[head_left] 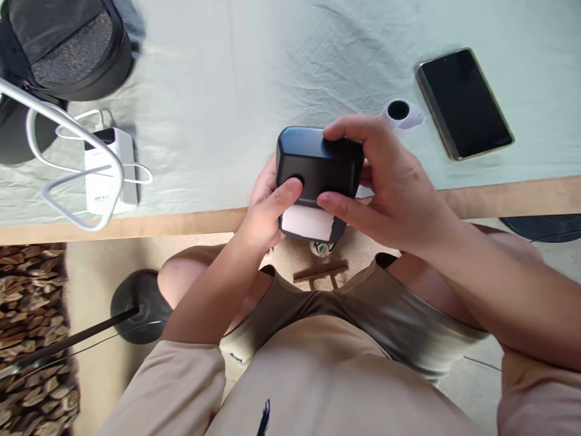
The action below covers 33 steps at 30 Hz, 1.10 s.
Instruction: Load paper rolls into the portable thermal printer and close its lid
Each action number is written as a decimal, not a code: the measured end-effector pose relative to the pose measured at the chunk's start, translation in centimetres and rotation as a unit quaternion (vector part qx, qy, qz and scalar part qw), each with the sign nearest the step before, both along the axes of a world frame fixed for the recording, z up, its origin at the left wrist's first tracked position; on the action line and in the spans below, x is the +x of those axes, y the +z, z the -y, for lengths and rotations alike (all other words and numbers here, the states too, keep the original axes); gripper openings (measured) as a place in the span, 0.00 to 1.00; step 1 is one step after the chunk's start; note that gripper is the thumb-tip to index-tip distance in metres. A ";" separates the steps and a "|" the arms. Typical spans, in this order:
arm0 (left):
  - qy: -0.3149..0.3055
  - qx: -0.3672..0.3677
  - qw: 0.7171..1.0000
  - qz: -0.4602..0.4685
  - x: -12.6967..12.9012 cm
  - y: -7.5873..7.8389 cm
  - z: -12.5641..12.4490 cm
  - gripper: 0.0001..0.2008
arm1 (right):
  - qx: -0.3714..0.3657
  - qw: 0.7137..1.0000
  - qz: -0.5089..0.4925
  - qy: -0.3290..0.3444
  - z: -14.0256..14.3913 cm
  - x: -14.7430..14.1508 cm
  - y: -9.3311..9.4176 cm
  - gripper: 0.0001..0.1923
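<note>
Snugly, black device (318, 172) (held), between hands (394, 181)

Bare left hand (267, 209) gripping, thumb extended; bare right hand (394, 181) clasping opposite, curved index finger (349, 127) arched above its thumb! Thumb tips close together, bare forearms (206, 287) slanting inward below.
</note>
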State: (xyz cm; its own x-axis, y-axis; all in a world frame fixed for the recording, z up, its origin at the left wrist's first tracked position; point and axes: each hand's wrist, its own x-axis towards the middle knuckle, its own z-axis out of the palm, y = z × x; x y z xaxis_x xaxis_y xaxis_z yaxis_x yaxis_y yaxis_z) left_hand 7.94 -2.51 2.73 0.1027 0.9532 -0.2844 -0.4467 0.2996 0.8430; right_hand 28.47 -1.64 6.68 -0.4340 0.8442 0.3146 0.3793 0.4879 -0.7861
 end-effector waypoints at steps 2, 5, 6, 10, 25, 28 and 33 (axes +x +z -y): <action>-0.009 0.030 0.999 0.020 0.1 0.0 0.1 0.31 | 0.022 1.000 0.005 -0.001 -0.3 0.1 -0.4 0.26; -0.003 0.007 0.999 0.053 0.6 0.3 0.0 0.21 | 0.091 0.995 0.034 -0.014 -0.8 0.8 -1.2 0.28; 0.008 -0.011 0.998 0.055 0.8 0.5 -0.1 0.22 | 0.117 0.991 0.055 -0.029 -0.9 1.1 -1.3 0.29; 0.054 -0.024 0.998 0.036 1.3 1.3 -0.5 0.19 | 0.183 0.976 0.104 -0.059 -0.8 1.9 -1.2 0.29; -0.064 0.059 0.994 0.072 0.1 -1.6 -1.1 0.16 | 0.155 0.963 0.000 -0.222 0.3 1.6 2.1 0.12; -0.066 0.064 0.993 0.079 0.1 -1.5 -1.0 0.15 | 0.197 0.963 -0.008 -0.185 -0.1 1.6 1.6 0.07; -0.096 0.086 0.991 0.043 0.4 -0.9 -1.0 0.18 | 0.217 0.955 0.166 -0.116 -1.1 2.2 0.3 0.08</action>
